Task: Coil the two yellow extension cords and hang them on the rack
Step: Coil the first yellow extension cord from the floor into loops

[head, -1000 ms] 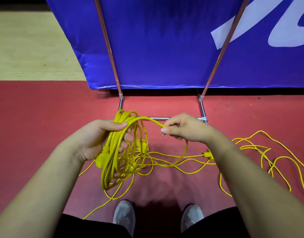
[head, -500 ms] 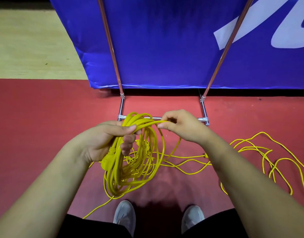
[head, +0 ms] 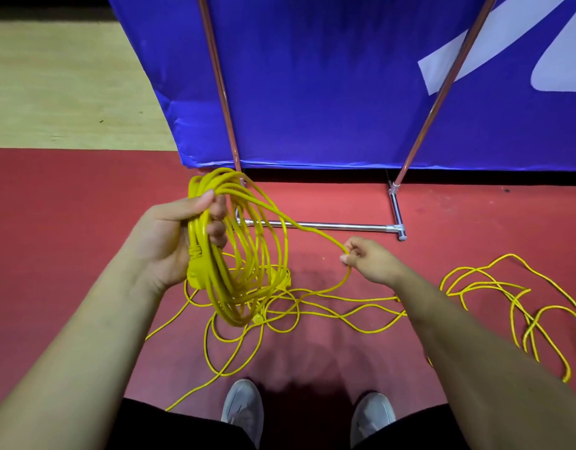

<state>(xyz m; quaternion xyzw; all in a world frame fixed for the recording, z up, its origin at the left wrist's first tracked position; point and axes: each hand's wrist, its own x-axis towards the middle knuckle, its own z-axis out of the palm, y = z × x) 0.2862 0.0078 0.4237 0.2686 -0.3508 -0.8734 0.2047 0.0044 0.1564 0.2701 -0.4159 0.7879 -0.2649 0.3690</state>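
Observation:
My left hand (head: 179,237) grips a coil of yellow extension cord (head: 244,254) with several loops hanging down and its plug against my palm. From the top of the coil one strand runs right to my right hand (head: 368,259), which pinches it between thumb and fingers. Below, the loose yellow cord (head: 342,311) lies in tangled loops on the red floor and spreads to the right (head: 494,287). The metal rack (head: 338,226) stands just beyond my hands, its base bar on the floor and two slanted poles rising.
A blue banner (head: 329,92) hangs behind the rack poles. A pale floor strip (head: 69,86) lies at the upper left. My two grey shoes (head: 244,407) stand at the bottom edge, with cord loops on the floor just in front of them.
My right hand has slid down and to the right along the strand, away from the coil. My left hand has lifted the coil slightly higher.

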